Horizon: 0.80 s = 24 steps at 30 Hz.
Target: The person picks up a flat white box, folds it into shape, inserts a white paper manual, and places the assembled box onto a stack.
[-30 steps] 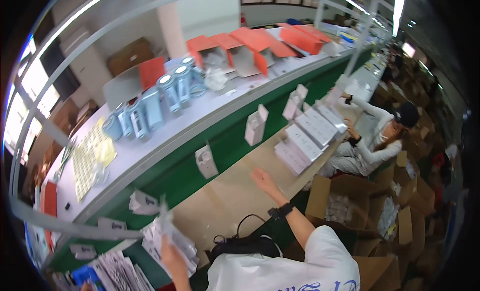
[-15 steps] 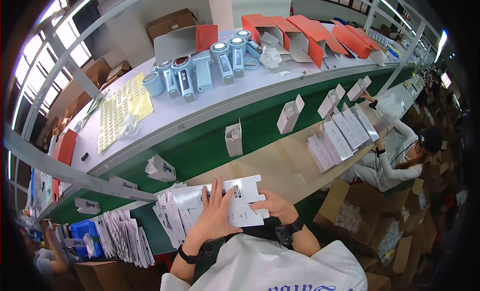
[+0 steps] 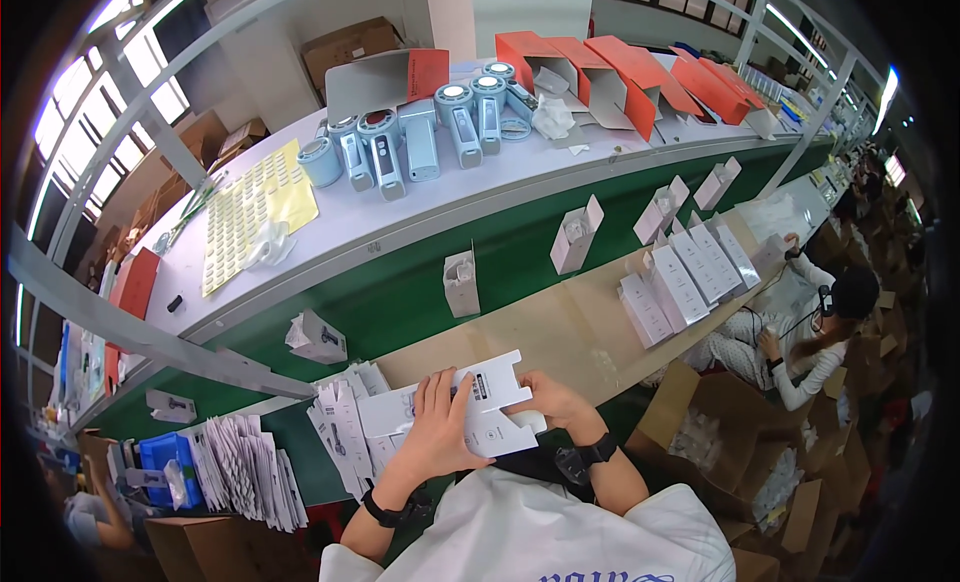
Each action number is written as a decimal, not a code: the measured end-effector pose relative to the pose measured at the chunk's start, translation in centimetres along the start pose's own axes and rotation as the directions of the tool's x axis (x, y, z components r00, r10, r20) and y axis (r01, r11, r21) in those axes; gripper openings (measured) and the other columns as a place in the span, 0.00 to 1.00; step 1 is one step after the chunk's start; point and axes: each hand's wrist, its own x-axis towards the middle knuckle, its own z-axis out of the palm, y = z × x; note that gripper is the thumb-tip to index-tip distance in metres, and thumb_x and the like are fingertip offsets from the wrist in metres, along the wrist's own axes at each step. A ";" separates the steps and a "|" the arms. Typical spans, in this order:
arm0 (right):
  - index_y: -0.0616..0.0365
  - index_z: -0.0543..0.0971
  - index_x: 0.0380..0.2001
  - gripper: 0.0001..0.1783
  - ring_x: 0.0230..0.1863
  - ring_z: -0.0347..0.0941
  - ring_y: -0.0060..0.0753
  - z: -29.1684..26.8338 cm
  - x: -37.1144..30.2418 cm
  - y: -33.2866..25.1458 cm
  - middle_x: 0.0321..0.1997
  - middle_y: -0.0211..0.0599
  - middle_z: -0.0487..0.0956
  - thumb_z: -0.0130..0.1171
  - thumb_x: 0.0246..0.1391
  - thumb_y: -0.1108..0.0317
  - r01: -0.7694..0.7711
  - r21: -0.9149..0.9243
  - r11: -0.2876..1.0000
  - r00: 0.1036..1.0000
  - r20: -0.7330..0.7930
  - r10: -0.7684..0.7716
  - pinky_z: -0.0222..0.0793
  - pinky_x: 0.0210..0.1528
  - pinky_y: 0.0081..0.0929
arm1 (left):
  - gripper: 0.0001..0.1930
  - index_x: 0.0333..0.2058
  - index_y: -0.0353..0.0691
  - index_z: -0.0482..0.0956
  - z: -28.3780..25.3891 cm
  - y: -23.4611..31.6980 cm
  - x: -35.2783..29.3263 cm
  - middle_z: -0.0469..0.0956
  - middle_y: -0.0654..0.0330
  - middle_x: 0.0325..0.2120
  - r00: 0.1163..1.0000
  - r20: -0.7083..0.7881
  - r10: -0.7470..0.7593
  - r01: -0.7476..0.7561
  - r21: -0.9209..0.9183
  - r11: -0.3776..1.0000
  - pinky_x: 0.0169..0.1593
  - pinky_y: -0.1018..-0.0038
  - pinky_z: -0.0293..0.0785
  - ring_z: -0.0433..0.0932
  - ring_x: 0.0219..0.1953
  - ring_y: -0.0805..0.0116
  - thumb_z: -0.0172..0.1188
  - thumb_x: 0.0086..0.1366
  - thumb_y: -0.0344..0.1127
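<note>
A white printed carton (image 3: pixel 502 384), mostly flattened, is held in front of my body above the near edge of the bench. My left hand (image 3: pixel 436 422) lies over its middle, fingers together on top and thumb towards the near panel. At the carton's right end my right hand (image 3: pixel 556 402) grips the cut flaps, its fingertips partly hidden behind the card. The two panels stand slightly apart, with a flap bent out beside my right hand. Just left of the carton lies a pile of flat cartons (image 3: pixel 340 432).
Upright open boxes (image 3: pixel 462 284) stand along a tan belt (image 3: pixel 500 332). White boxes (image 3: pixel 680 282) are grouped at right near a seated co-worker (image 3: pixel 830 332). Light-blue devices (image 3: pixel 380 152) and orange boxes (image 3: pixel 620 77) sit on the shelf. Brown cartons (image 3: pixel 690 412) stand right.
My left fingers have drawn together and curled on the carton. Its lower panel and end flap have shifted beside my right hand. The co-worker's arms have pulled back from the belt boxes.
</note>
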 end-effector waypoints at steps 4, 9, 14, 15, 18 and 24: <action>0.64 0.69 0.54 0.28 0.44 0.75 0.31 -0.6 -0.5 -1.9 0.47 0.39 0.77 0.62 0.51 0.66 -0.052 0.256 0.965 0.998 0.054 0.039 0.72 0.47 0.28 | 0.56 0.59 0.28 0.55 1.6 -2.1 -1.1 0.59 0.39 0.54 0.988 -0.142 -0.057 0.046 -0.076 0.996 0.62 0.48 0.51 0.58 0.58 0.40 0.76 0.32 0.43; 0.60 0.53 0.65 0.38 0.62 0.60 0.33 3.6 -1.9 -2.7 0.62 0.43 0.64 0.54 0.58 0.55 0.139 0.785 0.604 0.933 0.101 -0.346 0.58 0.61 0.34 | 0.51 0.59 0.26 0.54 3.5 -1.7 -0.9 0.62 0.40 0.51 0.790 -0.514 -0.334 0.344 -0.079 0.936 0.60 0.52 0.56 0.61 0.56 0.41 0.75 0.38 0.38; 0.57 0.44 0.68 0.44 0.67 0.50 0.33 8.6 -0.1 -0.3 0.66 0.41 0.55 0.54 0.57 0.55 0.613 0.237 0.753 0.787 -0.261 -0.559 0.44 0.68 0.32 | 0.44 0.57 0.27 0.54 5.0 1.6 0.1 0.64 0.42 0.49 0.750 -0.594 -0.293 0.407 0.064 0.911 0.58 0.59 0.61 0.63 0.55 0.42 0.71 0.46 0.35; 0.57 0.44 0.68 0.43 0.67 0.51 0.33 8.2 -0.5 -1.0 0.65 0.40 0.56 0.53 0.57 0.56 0.604 0.266 0.751 0.793 -0.288 -0.536 0.45 0.67 0.32 | 0.40 0.56 0.28 0.55 4.2 1.7 0.0 0.63 0.42 0.50 0.794 -0.540 -0.278 0.309 -0.035 0.951 0.58 0.59 0.60 0.62 0.56 0.43 0.68 0.48 0.34; 0.58 0.46 0.67 0.41 0.66 0.52 0.33 7.6 -0.9 -1.7 0.63 0.39 0.58 0.51 0.56 0.57 0.587 0.323 0.742 0.804 -0.341 -0.487 0.45 0.67 0.31 | 0.32 0.52 0.30 0.56 3.1 1.5 0.0 0.62 0.41 0.52 0.873 -0.437 -0.217 0.114 -0.251 0.961 0.59 0.61 0.60 0.62 0.57 0.46 0.64 0.53 0.31; 0.59 0.47 0.67 0.39 0.65 0.54 0.32 7.9 -0.9 -1.3 0.63 0.40 0.58 0.49 0.57 0.61 0.598 0.292 0.746 0.789 -0.378 -0.485 0.47 0.66 0.28 | 0.21 0.46 0.33 0.55 3.2 -1.3 0.5 0.58 0.40 0.56 0.908 -0.229 -0.350 0.001 -0.836 0.548 0.63 0.60 0.52 0.59 0.59 0.54 0.55 0.59 0.28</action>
